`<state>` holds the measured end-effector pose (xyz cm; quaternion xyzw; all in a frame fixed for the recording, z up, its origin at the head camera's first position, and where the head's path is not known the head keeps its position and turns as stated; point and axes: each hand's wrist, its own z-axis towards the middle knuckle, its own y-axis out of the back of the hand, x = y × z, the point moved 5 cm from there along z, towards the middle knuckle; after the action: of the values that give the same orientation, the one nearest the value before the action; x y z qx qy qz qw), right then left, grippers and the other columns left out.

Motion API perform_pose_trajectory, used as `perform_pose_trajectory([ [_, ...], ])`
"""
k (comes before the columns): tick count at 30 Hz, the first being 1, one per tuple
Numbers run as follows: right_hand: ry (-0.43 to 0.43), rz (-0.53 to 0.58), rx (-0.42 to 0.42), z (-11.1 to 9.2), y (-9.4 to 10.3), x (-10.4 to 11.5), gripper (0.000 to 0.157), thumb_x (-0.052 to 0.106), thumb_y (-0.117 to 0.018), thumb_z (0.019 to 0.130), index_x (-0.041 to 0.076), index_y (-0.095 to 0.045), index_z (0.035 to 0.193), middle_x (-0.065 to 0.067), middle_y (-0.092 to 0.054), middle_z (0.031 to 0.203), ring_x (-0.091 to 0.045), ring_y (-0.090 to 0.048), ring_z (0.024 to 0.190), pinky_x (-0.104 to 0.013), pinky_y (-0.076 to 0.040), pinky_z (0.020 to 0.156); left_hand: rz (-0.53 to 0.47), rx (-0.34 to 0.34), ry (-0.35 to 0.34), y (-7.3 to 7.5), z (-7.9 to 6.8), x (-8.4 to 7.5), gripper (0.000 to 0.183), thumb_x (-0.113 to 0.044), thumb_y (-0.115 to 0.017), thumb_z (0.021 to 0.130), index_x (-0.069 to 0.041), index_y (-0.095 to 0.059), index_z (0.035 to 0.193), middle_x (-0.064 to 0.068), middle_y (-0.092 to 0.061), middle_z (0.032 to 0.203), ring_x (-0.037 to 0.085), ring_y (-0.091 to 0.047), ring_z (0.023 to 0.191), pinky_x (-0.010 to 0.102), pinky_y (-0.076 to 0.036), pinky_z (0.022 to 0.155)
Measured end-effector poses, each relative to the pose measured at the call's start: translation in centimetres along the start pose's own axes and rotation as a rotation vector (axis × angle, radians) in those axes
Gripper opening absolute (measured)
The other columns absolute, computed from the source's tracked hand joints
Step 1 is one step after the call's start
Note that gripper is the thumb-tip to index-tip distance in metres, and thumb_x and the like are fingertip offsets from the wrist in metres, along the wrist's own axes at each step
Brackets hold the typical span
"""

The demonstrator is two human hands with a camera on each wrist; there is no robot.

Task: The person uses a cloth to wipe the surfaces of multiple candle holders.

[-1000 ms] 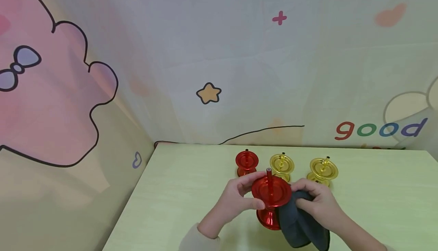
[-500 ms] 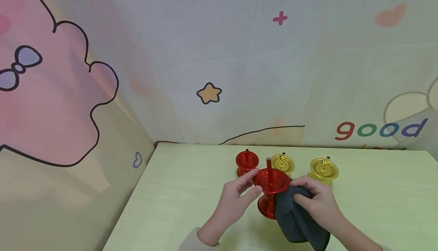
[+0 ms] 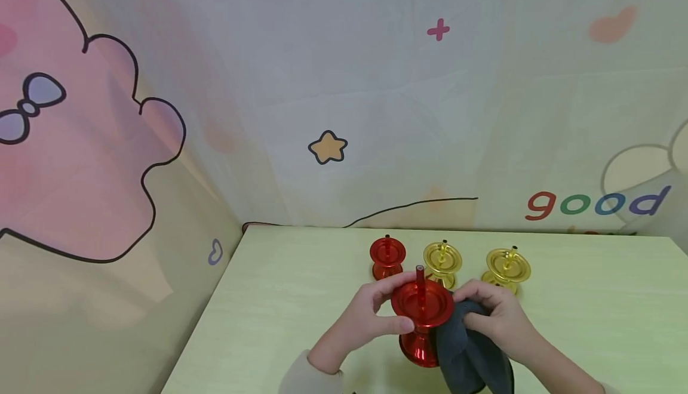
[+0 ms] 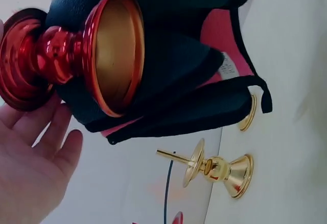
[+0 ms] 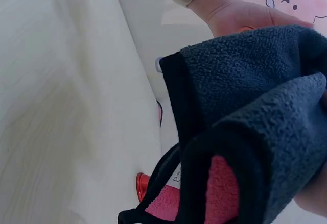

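My left hand (image 3: 365, 316) holds a red metal candlestick (image 3: 421, 346) by the rim of its dish, thumb on the near side, fingers on the far side. Its spike points up, and the left wrist view looks into the gold hollow of its raised base (image 4: 120, 55). A dark blue-grey cloth (image 3: 464, 346) hangs against the candlestick's right side. My right hand (image 3: 502, 322) pinches this cloth between thumb and fingers, right at the dish. Folds in the right wrist view reveal a pink underside (image 5: 222, 188) and black edging; they hide most of the candlestick there.
Behind the hands, another red candlestick (image 3: 387, 256) stands on the pale green table (image 3: 258, 310). To its right are two gold candlesticks, one near the middle (image 3: 443, 261) and one farther right (image 3: 507, 267). A printed backdrop (image 3: 376, 113) rises at the table's back edge.
The red candlestick rose and tipped slightly, then came back down toward me, and both hands kept their hold. The cloth moved along with it. The standing candlesticks stayed put.
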<state>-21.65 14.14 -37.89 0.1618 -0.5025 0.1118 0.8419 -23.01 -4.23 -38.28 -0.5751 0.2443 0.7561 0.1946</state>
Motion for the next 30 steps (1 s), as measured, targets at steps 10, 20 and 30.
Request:
perform_pose_trajectory([
  [10,-0.147,-0.092,-0.128,0.0,0.3,-0.6,0.030,-0.014,-0.051,0.077,0.010,-0.062,0.093,0.015,-0.064,0.085,-0.005,-0.059,0.071,-0.020,-0.049,0.063,0.134,-0.293,0.045,0.8,-0.4,-0.2,0.050,-0.029,-0.061,0.083,-0.014,-0.046,0.128,0.001,-0.053,0.126,0.015,-0.051,0.112,0.026,-0.042,0.093],
  [20,-0.130,-0.292,-0.318,0.2,-0.5,-0.3,0.019,-0.011,-0.061,0.073,0.000,-0.062,0.089,0.019,-0.062,0.078,-0.001,-0.058,0.070,-0.015,-0.049,0.064,0.140,-0.419,0.024,-1.4,0.0,-0.5,0.058,-0.029,-0.051,0.089,-0.005,-0.030,0.137,0.008,-0.028,0.143,0.023,-0.032,0.130,0.035,-0.037,0.098],
  [30,-0.036,-0.462,-0.263,-0.4,-0.6,0.3,0.026,-0.012,-0.065,0.068,0.006,-0.066,0.086,0.016,-0.064,0.082,0.005,-0.057,0.077,-0.009,-0.046,0.070,0.118,-0.414,0.181,-0.8,0.6,0.6,0.066,-0.032,-0.069,0.075,-0.012,-0.042,0.132,0.005,-0.055,0.121,0.019,-0.051,0.112,0.036,-0.043,0.093],
])
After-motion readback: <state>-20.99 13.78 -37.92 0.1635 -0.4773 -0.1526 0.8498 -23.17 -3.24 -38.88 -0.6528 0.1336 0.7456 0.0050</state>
